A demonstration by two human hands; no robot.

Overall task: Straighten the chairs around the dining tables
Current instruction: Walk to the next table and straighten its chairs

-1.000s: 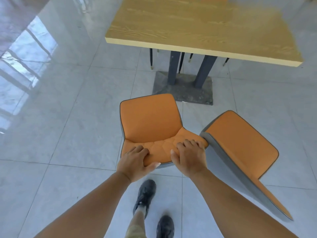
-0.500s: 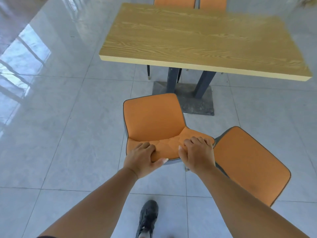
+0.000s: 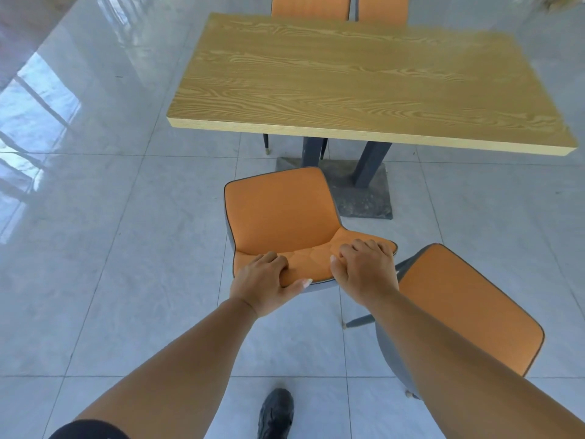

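Observation:
An orange chair (image 3: 280,213) with a grey shell stands in front of me, its seat pointing at the wooden dining table (image 3: 357,80). My left hand (image 3: 264,286) and my right hand (image 3: 364,269) both grip the top edge of its backrest. A second orange chair (image 3: 465,305) stands askew at my right, close beside the first, partly hidden by my right forearm. The near chair's seat is short of the table's front edge.
Two more orange chairs (image 3: 340,6) are tucked in at the table's far side. The table's dark pedestal base (image 3: 364,194) sits just beyond the near chair. Glossy grey tiled floor (image 3: 110,248) spreads to the left. My black shoe (image 3: 277,413) is at the bottom.
The chair in my hands has been pushed forward toward the table, and I have stepped after it. The second chair now sits lower right in view. More of the tabletop shows.

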